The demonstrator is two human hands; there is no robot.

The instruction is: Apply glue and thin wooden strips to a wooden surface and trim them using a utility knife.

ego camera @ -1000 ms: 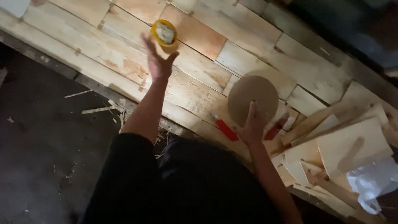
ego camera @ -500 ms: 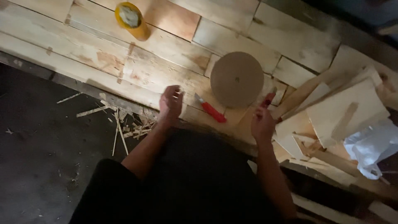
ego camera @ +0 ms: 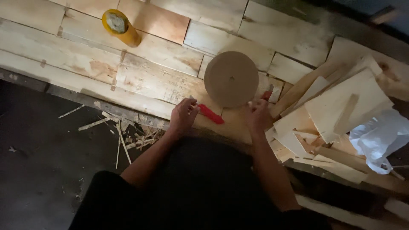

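The left hand (ego camera: pixel 183 116) is resting at the near edge of the plank table (ego camera: pixel 76 64), and its fingers (ego camera: pixel 190 103) are curling together around the near end of a red-handled tool (ego camera: pixel 211 114); I think they are pinching it, but the light is poor. The right hand (ego camera: pixel 257 116) is sitting just beside the lower right rim of the round wooden disc (ego camera: pixel 231 79), with the fingers bent inward. A second red piece (ego camera: pixel 267 93) is showing just above this hand, and I cannot tell if the fingers are closing on it or only touching it. The disc is lying flat on the planks between both hands and a little beyond them.

To handle this well, it seems wise that the hands are keeping the red tool low and steady, and that the disc is staying flat, because the planks under it are uneven and have gaps between them.

At the far left a yellow roll of tape (ego camera: pixel 120 26) is lying well apart from the hands. To the right, a loose heap of wood offcuts (ego camera: pixel 341 106) is crowding near the right hand, and a crumpled white plastic bag (ego camera: pixel 379 136) is lying on it. These could be hindering any move to that side. On the dark floor (ego camera: pixel 38 170) under the table edge, thin wood splinters (ego camera: pixel 123 132) are lying scattered.
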